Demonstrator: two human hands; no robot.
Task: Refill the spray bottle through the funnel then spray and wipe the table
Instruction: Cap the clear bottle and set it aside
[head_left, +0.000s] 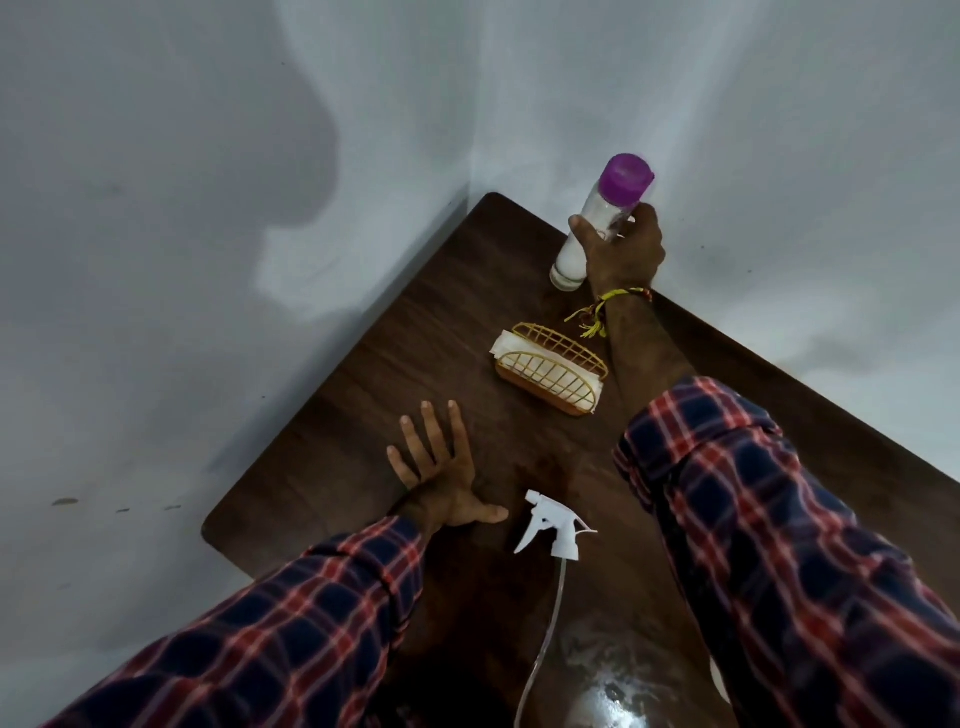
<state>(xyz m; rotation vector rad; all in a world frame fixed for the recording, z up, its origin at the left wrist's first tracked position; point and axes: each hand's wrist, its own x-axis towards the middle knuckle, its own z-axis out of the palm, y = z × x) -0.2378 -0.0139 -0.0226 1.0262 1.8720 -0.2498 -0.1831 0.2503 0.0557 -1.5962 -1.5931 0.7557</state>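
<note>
On one brown table (332, 426), right hand (623, 252) grip round one purple-capped bottle (597, 218), left hand (441, 473) released flat, one sprayer head (553, 530).

Dark wood-grain surface (363, 395) with a glossy wet patch near the front, white plastic trigger sprayer (553, 525) with clear tube, clear bottle (576, 249) with purple plastic cap, yellow wire holder (550, 369) of paper napkins, woven plaid cloth sleeves (753, 519)
</note>
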